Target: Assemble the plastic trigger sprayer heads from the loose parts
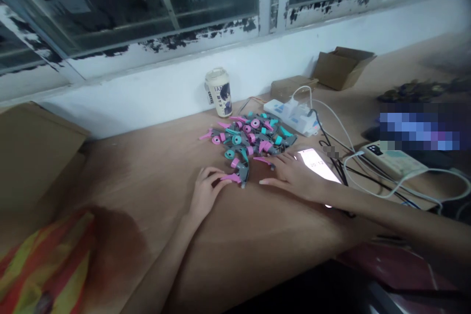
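A trigger spray head (242,171), grey with a pink collar and pink lever, lies on the brown table just in front of the pile. My left hand (206,190) pinches its pink lever between thumb and fingers. To the right, my right hand (290,174) reaches over the table with the thumb held apart from the stretched fingers. Its fingertips are at another spray head with a pink lever (262,160), whose body is partly hidden by the hand. Behind both hands is a heap of similar grey spray heads (253,132) with pink or teal parts.
A printed cup (220,93) stands behind the heap by the wall. Right of it are a white power strip (292,117), cables, a lit phone (320,169), another phone (395,159) and cardboard boxes (340,68). A red-yellow cloth or bag (51,265) is at lower left.
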### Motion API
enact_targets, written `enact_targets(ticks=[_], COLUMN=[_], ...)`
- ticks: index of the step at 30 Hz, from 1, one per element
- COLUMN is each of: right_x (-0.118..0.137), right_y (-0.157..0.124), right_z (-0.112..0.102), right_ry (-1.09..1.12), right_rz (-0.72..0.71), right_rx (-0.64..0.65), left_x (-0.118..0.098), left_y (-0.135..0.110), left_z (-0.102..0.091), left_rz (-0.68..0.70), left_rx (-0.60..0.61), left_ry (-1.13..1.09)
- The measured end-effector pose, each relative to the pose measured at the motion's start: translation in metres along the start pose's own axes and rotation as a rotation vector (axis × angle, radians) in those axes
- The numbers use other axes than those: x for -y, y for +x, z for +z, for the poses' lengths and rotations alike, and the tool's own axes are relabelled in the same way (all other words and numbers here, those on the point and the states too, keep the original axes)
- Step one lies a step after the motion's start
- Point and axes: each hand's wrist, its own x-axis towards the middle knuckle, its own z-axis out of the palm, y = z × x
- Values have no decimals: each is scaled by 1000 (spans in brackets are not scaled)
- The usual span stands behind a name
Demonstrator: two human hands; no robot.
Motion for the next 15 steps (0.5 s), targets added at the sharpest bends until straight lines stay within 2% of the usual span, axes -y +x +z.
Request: enact_targets(ticks=[7, 12, 15], right_x=[16, 38, 52], right_y=[0, 5, 10], right_z=[10, 21, 29], right_ry=[345, 222, 213], right_rz=[57, -17, -23], right_rx=[90, -102, -153], left_x=[-17, -31, -37], left_y=[-32, -48, -52], left_z=[-12, -11, -11], left_rz=[35, 173, 250], left_rx=[-11, -102, -148], left_ry=[-27, -10, 25])
